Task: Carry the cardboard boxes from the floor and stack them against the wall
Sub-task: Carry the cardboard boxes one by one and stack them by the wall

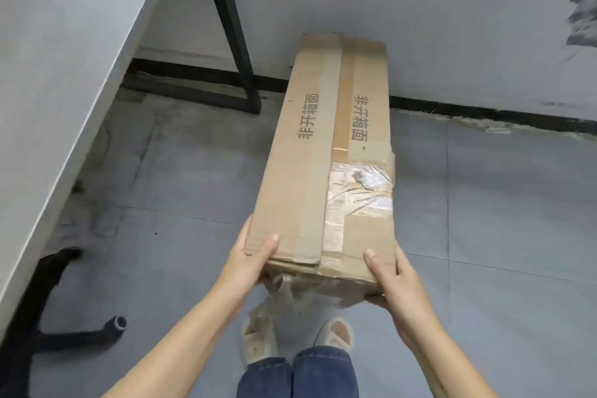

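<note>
A long, narrow cardboard box [310, 152] with printed characters and torn tape patches stretches from my hands toward the grey wall [420, 10]. Its far end reaches the wall near the black baseboard. My left hand [248, 258] grips the near left corner, thumb on top. My right hand [392, 275] holds the near right corner, thumb on top and fingers underneath. The near end is raised above my feet; loose plastic wrap hangs below it.
A grey table top [64, 74] runs along the left, with its black metal leg frame [235, 42] standing just left of the box's far end. A black chair base [48, 317] sits at lower left. Grey tiled floor [500, 220] lies to the right.
</note>
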A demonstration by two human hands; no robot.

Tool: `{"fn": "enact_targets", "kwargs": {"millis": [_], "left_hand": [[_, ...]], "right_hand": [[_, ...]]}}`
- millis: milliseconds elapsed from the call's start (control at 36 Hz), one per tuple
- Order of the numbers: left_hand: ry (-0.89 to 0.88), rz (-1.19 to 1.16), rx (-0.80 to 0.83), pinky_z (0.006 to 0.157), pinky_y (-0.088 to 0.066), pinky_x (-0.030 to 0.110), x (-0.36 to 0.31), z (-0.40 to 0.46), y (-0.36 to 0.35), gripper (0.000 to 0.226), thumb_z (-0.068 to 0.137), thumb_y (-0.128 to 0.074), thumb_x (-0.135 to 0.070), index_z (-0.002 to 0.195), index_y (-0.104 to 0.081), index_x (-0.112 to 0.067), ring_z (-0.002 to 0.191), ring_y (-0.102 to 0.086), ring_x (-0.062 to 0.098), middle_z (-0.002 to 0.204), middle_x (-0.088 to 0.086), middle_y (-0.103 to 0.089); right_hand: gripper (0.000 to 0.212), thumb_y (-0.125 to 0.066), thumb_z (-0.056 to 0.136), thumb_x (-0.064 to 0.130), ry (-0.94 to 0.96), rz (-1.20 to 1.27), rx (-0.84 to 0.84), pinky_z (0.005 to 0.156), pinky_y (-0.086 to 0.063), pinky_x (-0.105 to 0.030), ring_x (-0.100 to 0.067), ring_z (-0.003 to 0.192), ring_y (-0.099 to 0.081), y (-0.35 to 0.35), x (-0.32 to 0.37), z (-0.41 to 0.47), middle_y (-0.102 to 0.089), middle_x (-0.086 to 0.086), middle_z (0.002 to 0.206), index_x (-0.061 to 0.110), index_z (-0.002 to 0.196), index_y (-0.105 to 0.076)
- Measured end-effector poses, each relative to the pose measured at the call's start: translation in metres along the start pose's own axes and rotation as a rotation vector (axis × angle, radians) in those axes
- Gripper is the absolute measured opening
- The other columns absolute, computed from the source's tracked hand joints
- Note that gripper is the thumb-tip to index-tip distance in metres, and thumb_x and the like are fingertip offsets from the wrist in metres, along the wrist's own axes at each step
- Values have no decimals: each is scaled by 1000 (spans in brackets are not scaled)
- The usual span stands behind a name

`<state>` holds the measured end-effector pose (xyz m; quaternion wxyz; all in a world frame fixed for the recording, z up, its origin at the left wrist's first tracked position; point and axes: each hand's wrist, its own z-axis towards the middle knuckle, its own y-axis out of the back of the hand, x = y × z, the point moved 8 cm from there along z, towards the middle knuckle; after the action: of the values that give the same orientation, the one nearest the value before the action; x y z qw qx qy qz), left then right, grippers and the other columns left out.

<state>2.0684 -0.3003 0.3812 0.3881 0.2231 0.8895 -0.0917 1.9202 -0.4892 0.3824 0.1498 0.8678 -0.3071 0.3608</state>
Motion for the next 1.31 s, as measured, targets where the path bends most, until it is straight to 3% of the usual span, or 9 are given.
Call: {"fn": "enact_targets", "kwargs": {"millis": [111,222,389,500,667,889,972,1083,1306], "left_hand": [[145,14,11,101,-42,36,56,5,2,50,85,-64,-39,129,-43,-36,107,-58,0,119,-17,-61],[375,-79,28,97,-47,52,108,1,5,95,44,-79,-68,126,-48,-33,113,-59,17,121,-7,-64],[398,-164,4,90,-52,38,113,34,-3,42,92,-60,-24,131,-45,-18,108,-61,17,122,2,-62],[285,-182,-16,83,-48,26,76,78,-15,29,95,-52,-15,124,-47,-19,97,-59,8,115,-1,-62],[188,-92,-176,93,-48,42,45,129,-2,35,92,-60,-19,124,-48,-13,93,-60,17,106,2,-63],[180,97,-167,80,-47,33,41,121,-13,25,93,-59,-27,114,-46,-23,99,-55,18,104,-5,-58],[174,245,-173,92,-44,35,26,109,-10,37,94,-58,-26,127,-46,-15,107,-53,21,119,2,-57],[98,602,-99,101,-36,29,-14,75,-7,59,94,-55,-31,145,-31,-12,129,-45,26,143,11,-46],[-107,648,20,89,-31,17,-122,-71,-9,52,94,-55,-28,142,-36,-19,122,-51,15,125,1,-53]], "right_hand": [[46,-56,94,17,-121,39,34,63,-54,-17,-1,88,-68,-1,-55,16,-69,9,113,31,136,-47],[45,-57,94,13,-183,20,53,86,-56,-34,-10,103,-67,-1,-84,22,-67,3,121,33,133,-48],[43,-56,94,13,-141,-23,55,89,-54,-35,-6,101,-66,3,-71,53,-68,8,117,35,131,-49],[42,-53,96,15,-86,-36,32,76,-52,-24,-5,102,-65,-3,-45,98,-65,9,120,29,135,-47],[48,-47,99,18,-68,-111,88,63,-50,-21,-2,97,-58,-26,-26,137,-58,16,119,38,140,-32],[39,-47,99,18,-83,-146,28,66,-49,-25,-6,90,-57,-9,-30,135,-59,19,109,37,133,-40],[34,-49,98,19,-123,-218,62,62,-42,-27,-13,83,-53,-9,-16,125,-59,6,110,30,129,-44],[61,-54,96,27,-140,-308,35,103,-42,-43,-22,134,-40,4,18,93,-36,-7,150,24,149,-24],[61,-57,95,27,60,-353,95,109,-37,-41,-15,129,-45,35,110,-56,-44,-5,145,24,149,-28]]}}
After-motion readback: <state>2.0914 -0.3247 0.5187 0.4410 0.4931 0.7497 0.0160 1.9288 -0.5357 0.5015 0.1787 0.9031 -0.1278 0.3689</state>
